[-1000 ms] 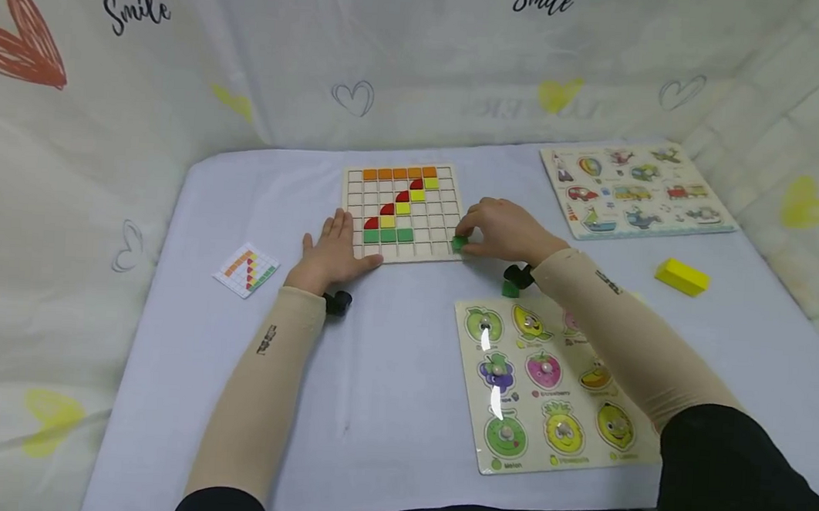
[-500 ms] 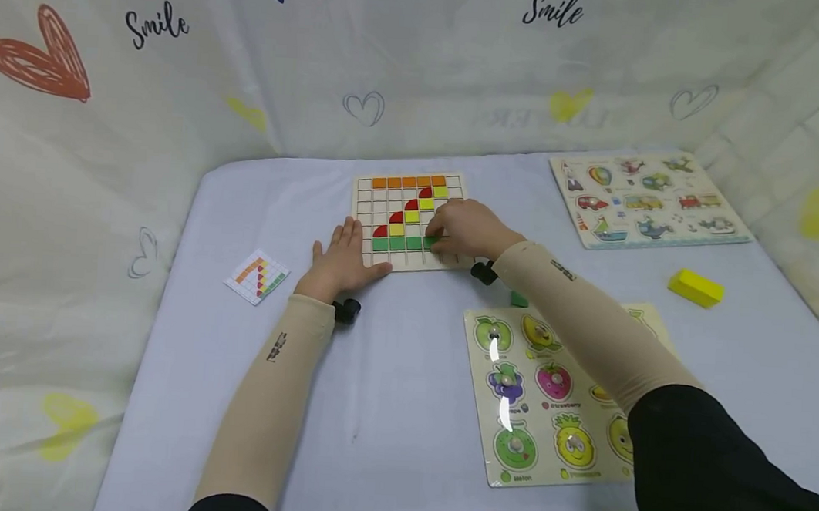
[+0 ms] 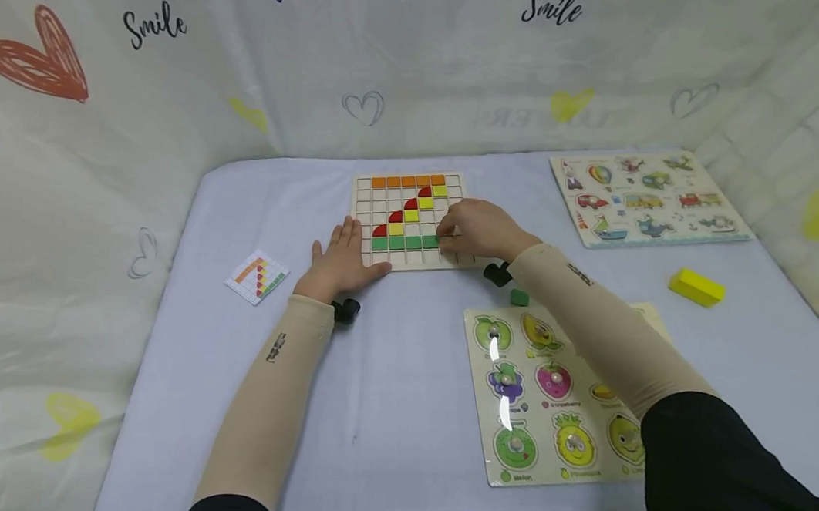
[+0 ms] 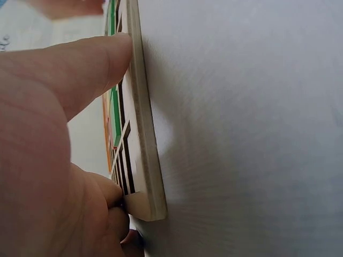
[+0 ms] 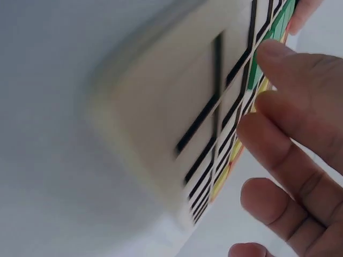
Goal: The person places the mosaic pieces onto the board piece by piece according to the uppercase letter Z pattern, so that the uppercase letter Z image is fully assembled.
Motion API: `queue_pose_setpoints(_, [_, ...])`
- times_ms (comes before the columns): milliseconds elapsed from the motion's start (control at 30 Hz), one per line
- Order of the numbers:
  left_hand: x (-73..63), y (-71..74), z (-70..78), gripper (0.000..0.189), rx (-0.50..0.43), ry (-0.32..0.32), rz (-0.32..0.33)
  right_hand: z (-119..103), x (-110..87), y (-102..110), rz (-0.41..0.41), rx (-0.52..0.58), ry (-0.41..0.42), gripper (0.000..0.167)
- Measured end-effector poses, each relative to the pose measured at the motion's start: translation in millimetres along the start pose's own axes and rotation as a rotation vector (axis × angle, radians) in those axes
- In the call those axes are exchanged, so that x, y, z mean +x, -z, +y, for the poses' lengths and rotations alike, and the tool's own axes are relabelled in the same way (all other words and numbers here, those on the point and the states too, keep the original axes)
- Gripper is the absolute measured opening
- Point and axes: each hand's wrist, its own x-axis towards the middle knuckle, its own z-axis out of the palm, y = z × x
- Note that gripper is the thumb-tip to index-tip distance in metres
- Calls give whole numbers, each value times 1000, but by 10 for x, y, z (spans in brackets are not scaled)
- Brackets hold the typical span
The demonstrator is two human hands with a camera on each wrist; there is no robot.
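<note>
A wooden grid board (image 3: pixel 379 195) lies near the back of the table, holding orange, yellow and green squares and red quarter-round pieces. My left hand (image 3: pixel 339 263) rests at its left front corner, fingers straight along the side and thumb (image 4: pixel 102 59) on the front edge. Over the right part of the board is my right hand (image 3: pixel 483 227), beside the right end of the row of green squares (image 3: pixel 397 243). In the right wrist view its thumb (image 5: pixel 276 56) is at the last green square (image 5: pixel 253 74), apart from the loosely bent fingers, with nothing held between them.
A loose green block (image 3: pixel 519 297) sits below my right wrist. My right forearm passes over a fruit puzzle board (image 3: pixel 474 398). A vehicle puzzle (image 3: pixel 652 197) and a yellow block (image 3: pixel 697 287) lie at right, a small pattern card (image 3: pixel 257 277) at left.
My right hand carried a green block from the board's right edge to the green row, set it in and let go, then shifted slightly right. The left hand stayed on the board.
</note>
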Motion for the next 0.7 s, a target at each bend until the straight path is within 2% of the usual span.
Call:
queue_pose_setpoints(133, [8,-6,8,109,3,1,-11,140,-227,29,22,46,21,23])
queue_pose_setpoints(267, [-3,5,10,109,-6,0,-15,283,-453,51,24,33,53,19])
queue_pose_setpoints(533, [21,-20,0,110,-7,-5,-10,519,-858,15,-77,8,4,31])
queue_pose_setpoints(700, [61,-63,21,111,-1,-14,-15,631,-1100,-31,-71,2,2,35])
